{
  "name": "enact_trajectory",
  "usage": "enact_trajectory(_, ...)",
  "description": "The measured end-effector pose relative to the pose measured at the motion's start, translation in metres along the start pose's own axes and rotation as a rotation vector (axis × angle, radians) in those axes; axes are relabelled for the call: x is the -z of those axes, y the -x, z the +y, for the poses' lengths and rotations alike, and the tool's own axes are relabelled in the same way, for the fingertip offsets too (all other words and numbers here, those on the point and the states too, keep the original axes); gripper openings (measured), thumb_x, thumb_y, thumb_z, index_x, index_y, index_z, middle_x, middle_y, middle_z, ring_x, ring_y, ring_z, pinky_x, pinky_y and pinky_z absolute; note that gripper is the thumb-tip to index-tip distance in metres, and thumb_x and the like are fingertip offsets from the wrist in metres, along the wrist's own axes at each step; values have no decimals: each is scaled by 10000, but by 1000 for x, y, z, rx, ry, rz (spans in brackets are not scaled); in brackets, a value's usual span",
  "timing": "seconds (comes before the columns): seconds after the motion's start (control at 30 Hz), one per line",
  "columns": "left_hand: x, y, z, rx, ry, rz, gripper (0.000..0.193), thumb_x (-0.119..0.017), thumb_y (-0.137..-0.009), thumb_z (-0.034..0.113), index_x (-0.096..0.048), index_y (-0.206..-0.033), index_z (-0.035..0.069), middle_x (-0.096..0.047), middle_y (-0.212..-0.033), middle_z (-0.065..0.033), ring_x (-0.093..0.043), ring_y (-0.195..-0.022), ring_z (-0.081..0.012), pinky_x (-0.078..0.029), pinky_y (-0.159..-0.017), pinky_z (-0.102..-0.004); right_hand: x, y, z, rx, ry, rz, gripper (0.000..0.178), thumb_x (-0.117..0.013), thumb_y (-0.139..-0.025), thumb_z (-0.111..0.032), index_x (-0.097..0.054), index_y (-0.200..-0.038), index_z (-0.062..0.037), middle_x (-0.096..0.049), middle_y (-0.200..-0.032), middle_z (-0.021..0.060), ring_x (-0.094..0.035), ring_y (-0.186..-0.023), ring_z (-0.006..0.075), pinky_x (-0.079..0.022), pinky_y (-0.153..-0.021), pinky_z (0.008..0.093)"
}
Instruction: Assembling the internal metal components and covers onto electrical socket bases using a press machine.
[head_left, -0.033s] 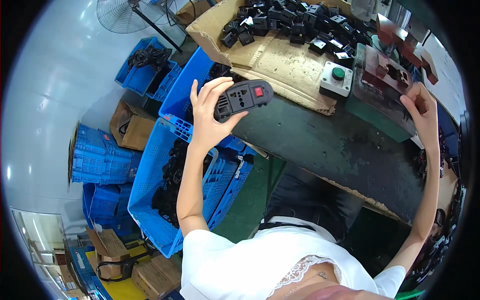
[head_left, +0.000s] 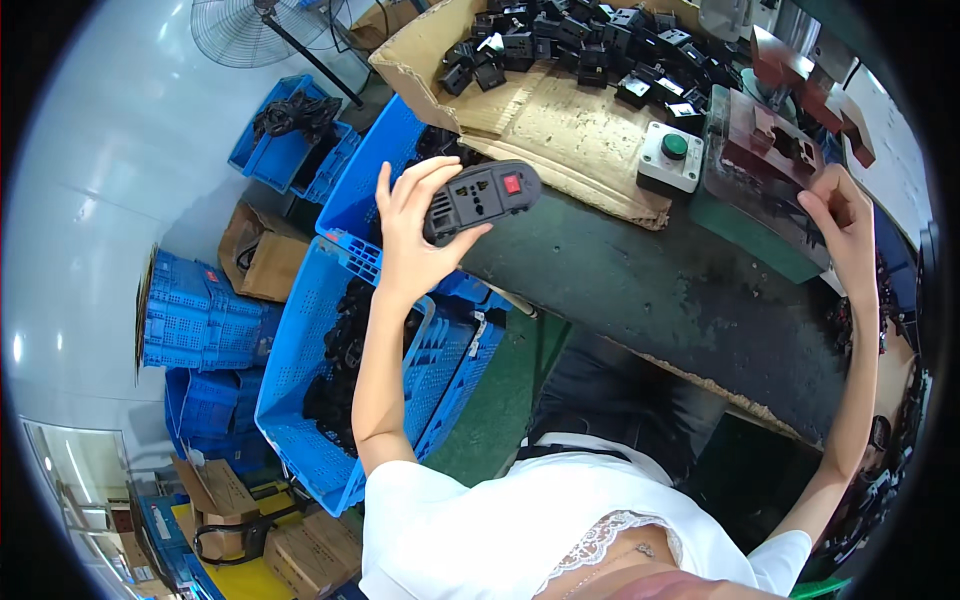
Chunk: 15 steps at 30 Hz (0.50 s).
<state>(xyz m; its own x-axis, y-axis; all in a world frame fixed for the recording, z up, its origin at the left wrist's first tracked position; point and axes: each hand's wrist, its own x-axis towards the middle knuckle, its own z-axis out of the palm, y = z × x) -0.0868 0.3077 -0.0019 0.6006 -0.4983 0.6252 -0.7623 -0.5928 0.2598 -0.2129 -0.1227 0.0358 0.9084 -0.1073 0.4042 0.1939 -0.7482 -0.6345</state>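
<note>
The left hand (head_left: 410, 235) is raised above the near-left edge of the dark tabletop (head_left: 650, 290), fingers spread and curled around a black power strip (head_left: 480, 200) with a red switch on its face. The strip lies across the fingertips and the thumb with its socket side turned up toward the head, which looks like a hold for checking the face rather than for carrying. The right hand (head_left: 845, 225) reaches far to the right and rests against the edge of a dark red metal fixture (head_left: 770, 155) that sits on a green base; its fingers are bent against the block, but I cannot tell whether they grip anything or only touch it. Just left of the fixture stands a small grey box with a green push button (head_left: 672, 155), close enough to be pressed without shifting. Farther back, a flattened cardboard box (head_left: 560, 130) carries a heap of black plug parts (head_left: 580, 40), kept within arm's reach of the fixture. Below the left arm, blue plastic crates (head_left: 300, 330) hold more black pieces, set low beside the tabletop where a hand can drop down to them. More crates are stacked at the far left, near a standing fan (head_left: 235, 30).
</note>
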Motion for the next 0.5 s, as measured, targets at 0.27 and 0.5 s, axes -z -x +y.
enact_trajectory(0.27, 9, 10, -40, 157, -115, 0, 555, -801, -609, 246, -574, -1096, 110, -565, -1146, -37, -514, -1108, -244, -156, -1074, -519, -22, -25, -23, 216, 88, 41, 162, -665, -805, -67, -513, -806, -11, -425, -715, -2, -347, -586, 72, -287, -529, 214)
enact_trajectory(0.5, 6, 23, -104, 409, -739, -161, 539, -749, -709, 253, -551, -1186, 96, -490, -1274, -46, -433, -1203, -259, -210, -1044, -589, -40, -44, -8, 640, 549, 259, 157, -684, -767, -118, -573, -827, -25, -519, -777, 71, -538, -663, 249, -457, -580, 328)
